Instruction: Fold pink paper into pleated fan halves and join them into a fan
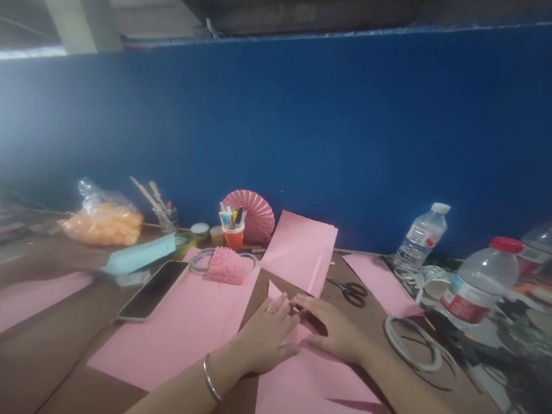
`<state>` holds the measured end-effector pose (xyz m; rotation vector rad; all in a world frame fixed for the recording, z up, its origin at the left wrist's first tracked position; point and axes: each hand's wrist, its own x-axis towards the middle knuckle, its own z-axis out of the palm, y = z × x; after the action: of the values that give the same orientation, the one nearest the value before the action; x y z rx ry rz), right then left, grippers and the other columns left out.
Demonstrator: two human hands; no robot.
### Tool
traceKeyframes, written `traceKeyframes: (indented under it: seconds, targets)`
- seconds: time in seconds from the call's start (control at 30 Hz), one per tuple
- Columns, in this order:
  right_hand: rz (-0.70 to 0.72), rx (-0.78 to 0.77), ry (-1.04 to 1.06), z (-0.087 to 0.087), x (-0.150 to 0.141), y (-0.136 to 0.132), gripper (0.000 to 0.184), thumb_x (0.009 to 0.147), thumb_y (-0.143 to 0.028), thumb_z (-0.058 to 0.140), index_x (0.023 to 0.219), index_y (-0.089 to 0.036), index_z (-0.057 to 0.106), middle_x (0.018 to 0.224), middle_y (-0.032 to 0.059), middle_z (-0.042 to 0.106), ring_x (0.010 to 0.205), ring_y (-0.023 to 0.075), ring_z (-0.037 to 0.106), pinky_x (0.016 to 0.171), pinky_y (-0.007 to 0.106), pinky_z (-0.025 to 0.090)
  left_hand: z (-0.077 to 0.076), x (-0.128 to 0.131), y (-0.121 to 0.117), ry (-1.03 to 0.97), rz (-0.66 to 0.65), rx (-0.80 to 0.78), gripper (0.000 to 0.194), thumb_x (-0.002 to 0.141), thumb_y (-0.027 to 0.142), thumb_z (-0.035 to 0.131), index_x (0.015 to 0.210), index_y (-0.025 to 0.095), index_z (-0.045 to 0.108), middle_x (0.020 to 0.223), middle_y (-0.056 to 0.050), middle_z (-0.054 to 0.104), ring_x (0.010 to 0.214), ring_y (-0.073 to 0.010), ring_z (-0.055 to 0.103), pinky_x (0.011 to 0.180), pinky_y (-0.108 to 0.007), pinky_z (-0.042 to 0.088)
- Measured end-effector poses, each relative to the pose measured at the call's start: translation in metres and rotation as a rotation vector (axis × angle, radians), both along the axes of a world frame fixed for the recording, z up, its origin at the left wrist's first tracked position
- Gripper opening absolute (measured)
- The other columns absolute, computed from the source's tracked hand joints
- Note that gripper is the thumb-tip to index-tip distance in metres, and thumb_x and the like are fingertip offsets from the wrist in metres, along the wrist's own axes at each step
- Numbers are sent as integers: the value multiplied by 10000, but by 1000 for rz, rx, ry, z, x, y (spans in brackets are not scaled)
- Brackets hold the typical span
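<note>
A folded sheet of pink paper (305, 392) lies in front of me, its pointed top corner rising past my fingers. My left hand (271, 336) rests on that paper, fingers stretched out, with a ring on one finger and a bracelet at the wrist. Close beside it, my right hand (336, 331) presses its fingertips on the same sheet, thumb and fingers apart. Neither hand grips anything that I can see. The fold under the fingers is partly hidden. Scissors (352, 292) with dark handles lie beyond my right hand.
Another pink sheet (187, 327) and a phone (153, 291) lie left. A paper fan (251, 215) stands behind a cup of pens (233, 232). Bottles (481, 284) and a tape roll (410, 346) crowd the right. A blue wall (310, 127) bounds the table.
</note>
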<state>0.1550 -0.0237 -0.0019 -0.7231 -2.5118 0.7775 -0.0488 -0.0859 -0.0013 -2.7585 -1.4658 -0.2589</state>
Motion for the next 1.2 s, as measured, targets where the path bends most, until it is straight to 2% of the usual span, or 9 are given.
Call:
traceKeyframes:
  seconds: [0.17,0.4,0.57,0.67,0.8,0.9,1.03,1.2]
  targets:
    - [0,12,-58,-1,-1,2,719,702,-529,546,1318,-253,300,1376,54,305,1249,269,266,1016,422,230,-1,-3,1,9,-14,-20,541,807,509,341,1254,204,337,1318,-103,362,1265,-291,198,990,-475,217]
    - [19,22,-93,1,-2,2,666,743,-537,488,1317,-254,304,1372,47,314,1253,250,264,1024,413,217,-3,-8,1,24,-22,-50,586,795,504,376,1290,203,292,1352,-106,316,1275,-288,175,1004,-462,210]
    - [13,-5,-94,-1,-1,5,665,735,-506,519,1315,-258,308,1369,46,320,1246,253,277,1017,415,232,1,-3,-2,-13,-3,-87,606,796,502,378,1313,210,256,1358,-92,312,1276,-283,174,1013,-455,202]
    - [1,-25,-47,-4,0,6,667,726,-489,537,1309,-246,324,1361,62,332,1231,270,303,1007,423,244,5,-1,1,-91,19,-96,574,808,406,406,1317,200,237,1353,-85,324,1248,-242,256,1019,-405,224]
    - [-42,-30,-15,-5,1,6,745,700,-458,577,1337,-245,254,1363,63,330,1212,267,334,985,407,283,1,-6,11,-184,160,-65,456,818,281,392,1262,198,323,1285,-65,417,1175,-188,368,975,-335,311]
    - [13,6,-52,-3,0,6,674,729,-467,543,1319,-245,303,1352,56,351,1217,263,326,1002,409,252,-8,-13,19,-117,210,-4,507,818,321,388,1287,155,291,1331,-102,361,1234,-226,289,1006,-385,257]
    - [75,23,-112,-1,0,8,579,764,-482,491,1290,-281,356,1359,26,339,1239,266,285,1019,437,203,-18,-19,20,-35,208,3,596,811,393,393,1323,136,226,1379,-121,278,1271,-251,215,1015,-407,227]
    - [107,25,-141,-3,0,9,512,768,-452,499,1252,-313,410,1339,1,373,1238,269,279,1011,454,210,-18,-17,16,-22,212,8,595,815,433,376,1316,137,248,1373,-122,292,1268,-249,222,1011,-393,237]
